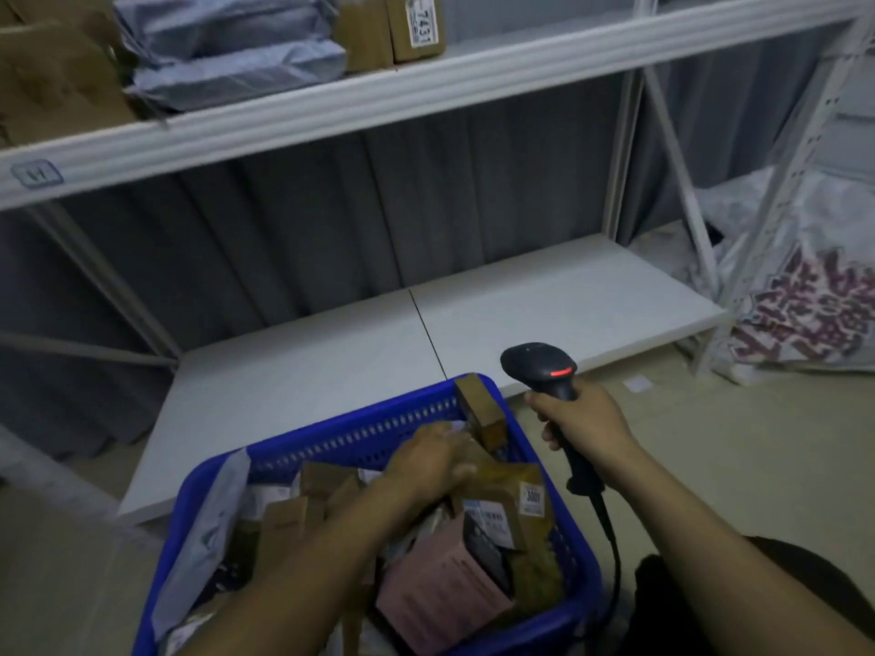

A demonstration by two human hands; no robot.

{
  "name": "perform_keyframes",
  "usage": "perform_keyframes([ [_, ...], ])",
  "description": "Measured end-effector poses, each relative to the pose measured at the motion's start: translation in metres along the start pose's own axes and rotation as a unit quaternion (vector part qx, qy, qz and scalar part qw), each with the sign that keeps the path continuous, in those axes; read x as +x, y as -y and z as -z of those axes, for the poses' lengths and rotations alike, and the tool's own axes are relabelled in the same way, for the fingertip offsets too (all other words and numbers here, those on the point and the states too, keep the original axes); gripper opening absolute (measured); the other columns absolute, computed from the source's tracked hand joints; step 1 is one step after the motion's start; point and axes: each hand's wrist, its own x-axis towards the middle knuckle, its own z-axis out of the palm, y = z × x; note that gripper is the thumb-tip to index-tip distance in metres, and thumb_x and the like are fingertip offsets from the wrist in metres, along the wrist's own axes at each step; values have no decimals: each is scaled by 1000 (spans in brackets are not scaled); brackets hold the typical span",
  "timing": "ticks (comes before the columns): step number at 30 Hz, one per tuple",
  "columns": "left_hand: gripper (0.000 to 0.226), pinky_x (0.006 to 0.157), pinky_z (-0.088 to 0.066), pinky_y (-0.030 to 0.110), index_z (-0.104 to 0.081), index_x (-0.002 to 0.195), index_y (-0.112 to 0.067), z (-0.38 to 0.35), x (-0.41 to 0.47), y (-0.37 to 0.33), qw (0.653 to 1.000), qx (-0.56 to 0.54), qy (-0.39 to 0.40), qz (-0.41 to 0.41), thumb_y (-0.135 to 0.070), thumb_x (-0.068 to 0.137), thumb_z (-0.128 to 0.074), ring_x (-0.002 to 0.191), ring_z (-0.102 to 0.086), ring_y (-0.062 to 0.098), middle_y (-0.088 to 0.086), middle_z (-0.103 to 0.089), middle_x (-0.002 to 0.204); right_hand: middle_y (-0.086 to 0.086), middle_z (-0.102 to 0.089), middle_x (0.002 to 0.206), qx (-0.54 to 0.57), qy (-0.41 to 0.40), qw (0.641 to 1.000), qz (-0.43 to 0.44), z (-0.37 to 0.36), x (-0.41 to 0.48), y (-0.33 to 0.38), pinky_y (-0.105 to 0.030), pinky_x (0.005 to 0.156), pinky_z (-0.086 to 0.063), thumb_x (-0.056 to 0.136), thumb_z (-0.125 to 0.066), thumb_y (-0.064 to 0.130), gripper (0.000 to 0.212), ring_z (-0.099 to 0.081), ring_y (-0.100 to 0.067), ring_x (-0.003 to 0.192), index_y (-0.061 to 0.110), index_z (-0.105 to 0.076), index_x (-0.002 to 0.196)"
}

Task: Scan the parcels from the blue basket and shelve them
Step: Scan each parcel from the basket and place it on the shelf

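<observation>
Parcels [421, 551]: lying heaped in the blue basket [355, 437], which is sitting low in front of the person, just beside the bottom shelf [544, 300].
Mix: brown box [480, 409] standing on end in the far right corner; labelled brown packet [509, 501] and pink box [440, 594] leaning along the right side; grey mail bag [203, 527] slumping against the left wall; small cartons [289, 513] sitting in the middle.
Left hand [428, 461]: reaching into the pile, palm down, fingers lying over a brown parcel near the far wall; blur is hiding whether they are closing on it, so cannot tell.
Right hand [587, 419]: gripping the handle of the scanner [540, 366], fingers wrapped round it, red light glowing, head pointing away from the basket.
Handling, boxes: probably light and stiff; taking them across two opposite faces, label side up, looks safest.
Handling, bags: likely soft and slippery, sagging when lifted; bunching a good fold or cupping underneath should be holding better than pinching a corner.
Watch for: neighbours are leaning on one another, so pulling one out may be tipping the rest.
Upper shelf [426, 92]: already carrying grey bags [236, 54] and labelled boxes [412, 30].
</observation>
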Motion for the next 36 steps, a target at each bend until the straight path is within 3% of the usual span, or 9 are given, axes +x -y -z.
perform_keyframes([
  [4, 65, 112, -31, 42, -46, 136, -34, -50, 21, 6, 996, -17, 71, -52, -64, 80, -56, 133, -37, 14, -7, -44, 143, -20, -69, 71, -13, 14, 1000, -18, 3, 10, -21, -41, 64, -54, 84, -69, 22, 18, -62, -28, 57, 6, -63, 83],
  [12, 103, 118, -18, 38, -15, 152, -32, -61, 69, -4, 975, -29, 212, -65, -44, 73, -79, 143, -22, 17, -3, -25, 157, -14, -69, 67, -48, 39, 995, -76, 21, 23, -42, -26, 53, -50, 87, -68, 23, 21, -62, -19, 53, 3, -64, 89],
  [18, 92, 107, -41, 33, -27, 148, -37, -46, 58, 4, 977, -196, 85, -1, -50, 73, -77, 132, -39, 13, -4, -32, 149, -15, -67, 69, -35, 50, 993, -97, 16, 22, -42, -28, 52, -50, 86, -69, 21, 21, -61, -22, 55, 0, -64, 90],
  [21, 75, 78, -53, 19, -37, 141, -36, -28, 37, 5, 908, -408, -11, 97, -37, 78, -77, 111, -57, 8, -4, -48, 134, -17, -70, 74, -11, 51, 994, -94, 7, 18, -41, -37, 62, -55, 85, -70, 20, 20, -64, -25, 62, 2, -65, 92],
  [24, 56, 63, -56, 23, -37, 133, -32, -16, 17, 1, 836, -511, -90, 179, -33, 87, -68, 89, -70, 13, 1, -62, 119, -12, -70, 77, 47, 49, 993, -94, -7, 13, -38, -29, 61, -54, 85, -71, 19, 17, -65, -19, 67, 5, -66, 94],
  [28, 37, 82, -58, 47, -48, 119, -20, -7, -15, -6, 774, -586, -134, 200, -26, 89, -67, 89, -72, 20, 7, -69, 112, -15, -75, 93, 230, 86, 961, -127, -28, 2, -28, -37, 72, -59, 88, -67, 12, 18, -72, -29, 87, 5, -66, 105],
  [30, 44, 84, -58, 42, -48, 125, -25, -1, -32, -6, 777, -597, -108, 166, -18, 88, -68, 95, -70, 19, 4, -67, 116, -20, -74, 96, 312, 91, 935, -143, -35, -3, -21, -38, 74, -61, 91, -63, 9, 19, -72, -33, 89, 3, -63, 108],
  [33, 72, 68, -55, 17, -31, 133, -47, 8, -55, 0, 830, -542, -44, 122, -10, 85, -70, 94, -64, 2, -15, -59, 114, -20, -74, 97, 354, 85, 919, -149, -40, -4, -15, -40, 75, -61, 94, -59, 10, 16, -72, -34, 90, 4, -63, 108],
  [36, 83, 76, -58, 25, -30, 136, -52, 15, -71, 17, 843, -511, -61, 153, -12, 79, -76, 101, -63, 7, -10, -57, 124, -12, -75, 86, 308, 89, 938, -134, -46, -6, -11, -40, 71, -61, 93, -61, 12, 8, -72, -34, 86, 6, -65, 97],
])
